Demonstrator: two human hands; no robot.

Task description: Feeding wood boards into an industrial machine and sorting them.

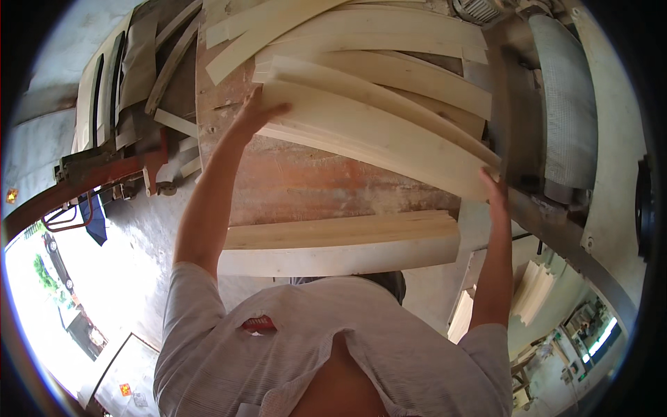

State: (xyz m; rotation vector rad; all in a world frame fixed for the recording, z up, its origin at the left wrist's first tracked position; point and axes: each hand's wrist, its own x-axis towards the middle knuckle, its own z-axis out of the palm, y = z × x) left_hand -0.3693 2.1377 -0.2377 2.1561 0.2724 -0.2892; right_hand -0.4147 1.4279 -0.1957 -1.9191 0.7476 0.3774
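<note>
Between my two hands is a stack of pale wooden boards [368,135], slanting down from left to right over the table. My left hand [260,115] grips its left end, thumb stretched across the top face and fingers hidden behind the edge. At the opposite end my right hand [495,186] is closed round the corner, its fingers partly hidden. Nearer my body, a neat stack of boards [340,236] lies along the table's front edge. Beyond the held boards, more loose boards [410,73] lie fanned and overlapping.
The worn reddish-brown table [299,177] carries all these boards. A grey mesh-textured roller or belt [566,104] stands at the right. To the left are a red metal bar [90,184] and leaning curved strips [174,66]. More stacked wood [533,288] sits at lower right.
</note>
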